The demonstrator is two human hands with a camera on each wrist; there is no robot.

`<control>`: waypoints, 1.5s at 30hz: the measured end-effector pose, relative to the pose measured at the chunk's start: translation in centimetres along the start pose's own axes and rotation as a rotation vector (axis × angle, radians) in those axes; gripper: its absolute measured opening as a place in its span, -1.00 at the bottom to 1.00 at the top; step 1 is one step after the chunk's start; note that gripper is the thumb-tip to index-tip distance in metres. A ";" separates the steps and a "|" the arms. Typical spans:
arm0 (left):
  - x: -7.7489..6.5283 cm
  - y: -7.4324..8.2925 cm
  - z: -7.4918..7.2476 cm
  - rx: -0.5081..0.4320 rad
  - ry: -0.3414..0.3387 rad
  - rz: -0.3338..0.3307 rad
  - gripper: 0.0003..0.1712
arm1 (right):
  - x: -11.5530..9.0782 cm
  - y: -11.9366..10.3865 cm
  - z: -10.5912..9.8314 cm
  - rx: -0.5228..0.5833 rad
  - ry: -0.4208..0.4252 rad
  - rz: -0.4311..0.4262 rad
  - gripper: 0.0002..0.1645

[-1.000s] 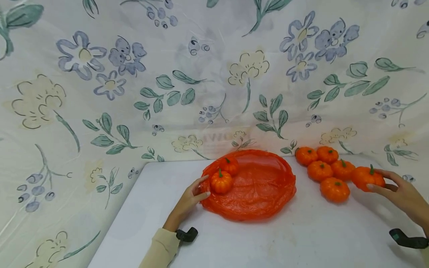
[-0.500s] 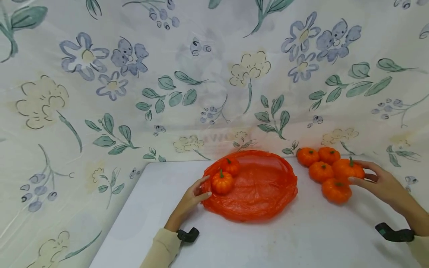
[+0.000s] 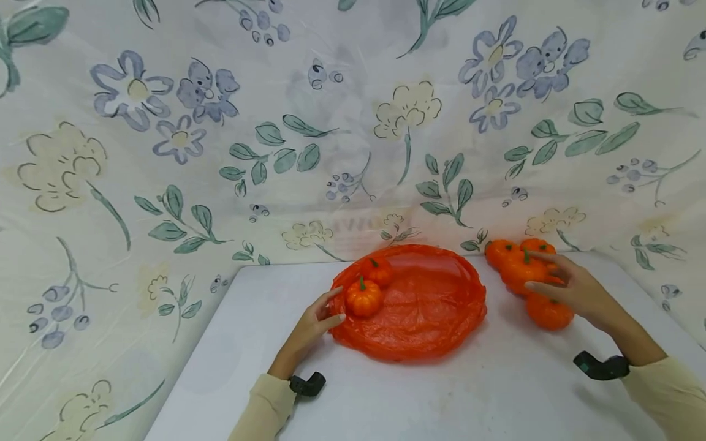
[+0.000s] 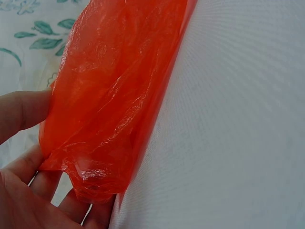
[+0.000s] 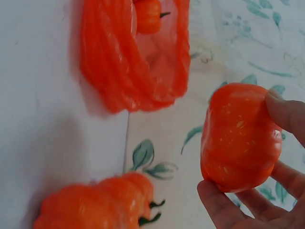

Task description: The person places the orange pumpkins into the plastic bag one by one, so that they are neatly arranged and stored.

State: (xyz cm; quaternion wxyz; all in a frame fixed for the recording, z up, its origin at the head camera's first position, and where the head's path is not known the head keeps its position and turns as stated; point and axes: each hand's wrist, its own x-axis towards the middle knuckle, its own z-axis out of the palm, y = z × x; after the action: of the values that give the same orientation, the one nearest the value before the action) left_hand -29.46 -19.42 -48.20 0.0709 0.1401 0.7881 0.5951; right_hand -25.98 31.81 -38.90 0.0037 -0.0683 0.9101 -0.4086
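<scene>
In the head view, an orange toy pumpkin [image 3: 517, 273] with a green stem is gripped between the thumb and fingers of my right hand [image 3: 581, 293]. The right wrist view shows this pumpkin [image 5: 240, 138] raised above the table, its ribbed side facing the camera. A red plastic bag [image 3: 432, 312] lies spread wide at the middle of the table. My left hand [image 3: 311, 321] holds the bag's left side, thumb and fingers about its edge; some fingers pass behind the plastic [image 4: 109, 95] in the left wrist view. Two small pumpkins, one in front [image 3: 364, 298] and one behind [image 3: 377, 271], sit inside the bag's left part.
Right of the bag, more pumpkins stand on the white table [image 3: 419, 398]: one in front [image 3: 550, 312], others at the back [image 3: 499, 252], partly covered by the held one. A flower-patterned sheet [image 3: 353, 122] hangs behind the table's far edge.
My right hand has carried the pumpkin leftward, from the right end of the pumpkin group to over its middle, closer to the bag. The left hand stays at the bag's edge.
</scene>
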 end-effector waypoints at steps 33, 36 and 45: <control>-0.4 -0.1 -0.2 0.011 0.006 0.008 -0.26 | 10.7 -9.8 15.2 0.169 -0.173 -0.321 -0.16; -0.4 -0.2 -0.2 0.008 0.004 0.009 -0.25 | 11.1 -9.9 16.3 0.158 -0.167 -0.276 -0.11; -0.3 0.1 0.1 0.007 0.002 0.015 -0.26 | 11.3 -8.9 17.6 0.210 -0.171 -0.229 -0.12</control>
State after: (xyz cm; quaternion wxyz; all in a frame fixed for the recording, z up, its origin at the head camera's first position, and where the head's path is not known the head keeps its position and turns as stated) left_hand -29.14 -19.43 -48.19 0.0651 0.1459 0.7892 0.5930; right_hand -34.97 11.44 -43.44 0.0416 -0.2050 0.8450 -0.4921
